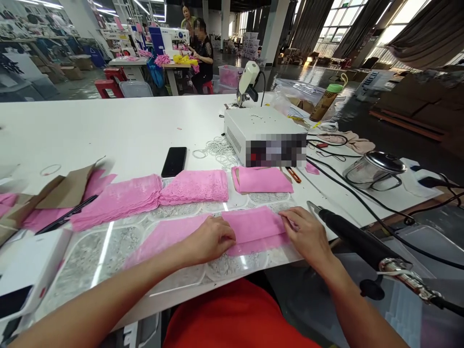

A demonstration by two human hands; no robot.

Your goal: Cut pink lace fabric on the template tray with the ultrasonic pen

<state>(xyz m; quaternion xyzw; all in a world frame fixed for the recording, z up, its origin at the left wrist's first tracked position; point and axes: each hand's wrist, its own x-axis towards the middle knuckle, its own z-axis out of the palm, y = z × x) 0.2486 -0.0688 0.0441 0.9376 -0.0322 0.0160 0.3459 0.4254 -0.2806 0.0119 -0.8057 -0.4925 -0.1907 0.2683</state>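
Note:
Two overlapping layers of pink fabric (253, 224) lie on the patterned mat at the table's front edge. My left hand (212, 240) rests at their middle, fingers curled and pinched on the cloth. At the right end, my right hand (304, 236) pinches the fabric's edge between thumb and fingers. A thinner-looking pink stretch of cloth runs out to the left beneath my left wrist. Behind it lie a stack of pink pieces (118, 198), a lace-patterned pink stack (195, 187) and a smaller pink pile (264, 180).
A black-handled hot-knife-like tool (348, 237) sits right of my right hand, its metal tip toward the cloth. Behind are a grey box (264, 125) with cables, a phone (174, 162), an orange cutter (293, 175) and a glass mug (373, 170). Scissors (67, 215) lie left.

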